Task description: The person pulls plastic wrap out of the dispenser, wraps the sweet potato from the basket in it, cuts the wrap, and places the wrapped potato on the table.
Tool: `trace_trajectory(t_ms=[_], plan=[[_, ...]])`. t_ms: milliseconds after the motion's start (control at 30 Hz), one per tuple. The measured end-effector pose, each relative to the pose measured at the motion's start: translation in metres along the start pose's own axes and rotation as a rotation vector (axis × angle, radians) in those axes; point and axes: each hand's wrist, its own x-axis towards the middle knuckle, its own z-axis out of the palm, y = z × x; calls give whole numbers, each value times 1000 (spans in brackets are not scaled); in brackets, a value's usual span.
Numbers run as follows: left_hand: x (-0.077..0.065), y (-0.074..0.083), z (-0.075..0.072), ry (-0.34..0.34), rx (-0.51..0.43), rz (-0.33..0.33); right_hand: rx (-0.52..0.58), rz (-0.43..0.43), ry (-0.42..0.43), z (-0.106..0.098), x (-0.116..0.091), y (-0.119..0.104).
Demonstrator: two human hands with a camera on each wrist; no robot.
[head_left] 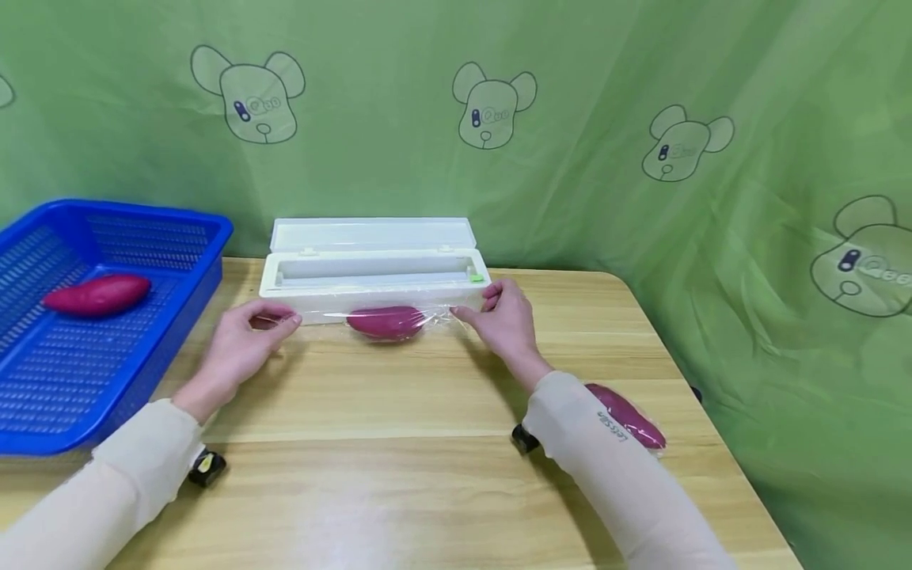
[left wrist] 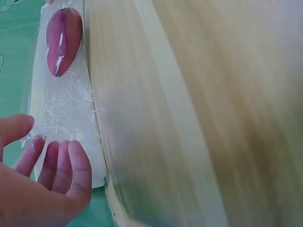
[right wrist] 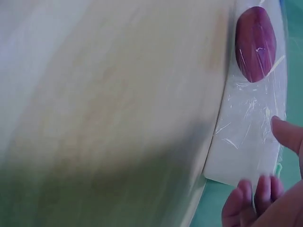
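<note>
A purple sweet potato (head_left: 387, 323) lies under clear plastic wrap (head_left: 436, 315) at the front of a white cling film dispenser (head_left: 378, 273), whose lid stands raised. At the wrap's left end, my left hand (head_left: 245, 336) pinches the film between thumb and index finger, other fingers bent. My right hand (head_left: 504, 321) is at the opposite end. Its thumb (right wrist: 284, 132) touches the film, while its loosely bent fingers (right wrist: 246, 198) stay apart from the thumb. The wrist views show the sweet potato (left wrist: 64, 42) beneath shiny, creased film.
A blue plastic basket (head_left: 207, 269) on the left holds another sweet potato (head_left: 100, 295). Partly behind my right sleeve, a film-wrapped sweet potato (head_left: 630, 416) lies on the wooden table (head_left: 399, 475). A green curtain (head_left: 570, 158) hangs behind and to the right.
</note>
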Motion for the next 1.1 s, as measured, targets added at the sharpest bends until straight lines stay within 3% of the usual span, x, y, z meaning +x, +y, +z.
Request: trace_trajectory(t_ms=[200,333,433,633,1100], plan=[[1,5,4,108,157,-6,-33,47,23,3,7,2],[2,8,6,182,182,-56,14,42,-15,4,13,6],[6,7,5,199,174,-86,49,16,-42,4,16,9],[15,1,-1,146,140,-98,61,-4,-83,5,23,11],[25,-7,-3,58,76,-40,62,-68,-158,-2,35,14]])
